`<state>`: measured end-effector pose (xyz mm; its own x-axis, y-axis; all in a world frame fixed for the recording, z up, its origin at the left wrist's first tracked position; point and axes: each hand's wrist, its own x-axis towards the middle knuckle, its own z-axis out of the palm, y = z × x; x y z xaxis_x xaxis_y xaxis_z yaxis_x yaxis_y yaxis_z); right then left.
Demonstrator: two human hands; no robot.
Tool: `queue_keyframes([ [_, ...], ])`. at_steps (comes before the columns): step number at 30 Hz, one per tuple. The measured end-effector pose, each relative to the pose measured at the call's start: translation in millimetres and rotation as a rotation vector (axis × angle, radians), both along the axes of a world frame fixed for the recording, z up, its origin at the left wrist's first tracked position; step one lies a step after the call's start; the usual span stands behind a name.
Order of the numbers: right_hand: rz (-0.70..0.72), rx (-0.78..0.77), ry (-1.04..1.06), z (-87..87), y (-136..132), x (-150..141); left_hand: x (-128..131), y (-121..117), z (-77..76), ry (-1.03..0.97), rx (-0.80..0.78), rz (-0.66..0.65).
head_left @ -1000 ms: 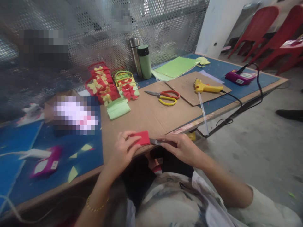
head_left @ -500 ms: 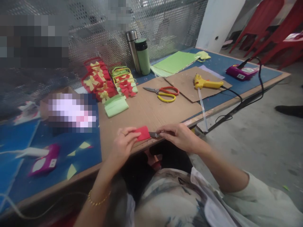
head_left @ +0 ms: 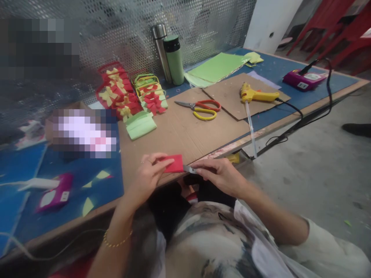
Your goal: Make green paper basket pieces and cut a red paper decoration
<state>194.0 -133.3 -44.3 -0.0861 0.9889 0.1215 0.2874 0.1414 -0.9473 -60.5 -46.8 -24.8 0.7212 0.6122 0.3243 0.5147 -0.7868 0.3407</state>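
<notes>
Between the thumb and fingers of my left hand (head_left: 146, 173) is a small folded piece of red paper (head_left: 176, 163), held just above the table's front edge. My right hand (head_left: 220, 173) pinches a thin grey metal blade (head_left: 189, 169), whose far end meets the right edge of the red piece. Whether the blade goes inside the fold cannot be made out. Beyond my hands, scissors (head_left: 199, 108) with one red and one yellow handle lie on a cardboard sheet (head_left: 162, 144).
A yellow glue gun (head_left: 259, 95) rests on another cardboard piece, its clear stick hanging over the edge. Small red paper baskets (head_left: 118, 92), green folded paper (head_left: 141, 126), a green bottle (head_left: 174, 61), green sheets (head_left: 220, 66) and purple power sockets (head_left: 304, 80) are on the table.
The view has shifted slightly. The red paper now shows a broader, flatter face, and the blade slants down more toward my right hand. Both hands keep their hold.
</notes>
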Motion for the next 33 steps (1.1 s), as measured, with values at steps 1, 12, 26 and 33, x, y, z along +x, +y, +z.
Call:
queue_keyframes([
  [1, 0.001, -0.013, 0.028, -0.4, 0.5, -0.2, 0.1, 0.3, 0.3, 0.007, 0.001, -0.003],
  [12, 0.014, -0.045, 0.024, -4.3, -2.8, 3.4, -0.7, -0.2, -5.4, -0.013, 0.012, 0.007],
  [26, -0.034, -0.018, -0.020, -3.7, -3.8, -3.9, -0.2, -2.7, -2.0, -0.010, 0.003, 0.012],
  [33, -0.022, -0.002, 0.024, -6.2, -6.4, -8.0, -0.2, -3.2, -5.4, -0.016, -0.004, 0.039],
])
